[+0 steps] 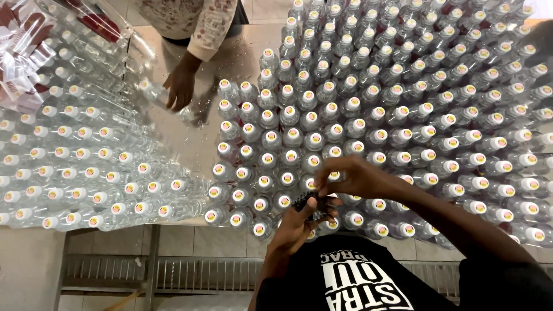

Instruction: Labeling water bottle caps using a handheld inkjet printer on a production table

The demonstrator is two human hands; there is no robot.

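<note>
My left hand (299,222) is closed around a small dark object (305,203) at the near edge of the table. My right hand (352,175) reaches in from the right, with fingertips pinched at the white cap of a clear plastic bottle (334,174) just above that object. Many upright clear bottles with white caps (403,103) crowd the metal table (190,144) around both hands. What exactly the dark object is cannot be made out.
A stack of clear bottles lying on their sides (75,161) fills the left of the table. Another person's hand (181,86) holds a bottle at the far side. A metal rack (173,270) sits below the table edge.
</note>
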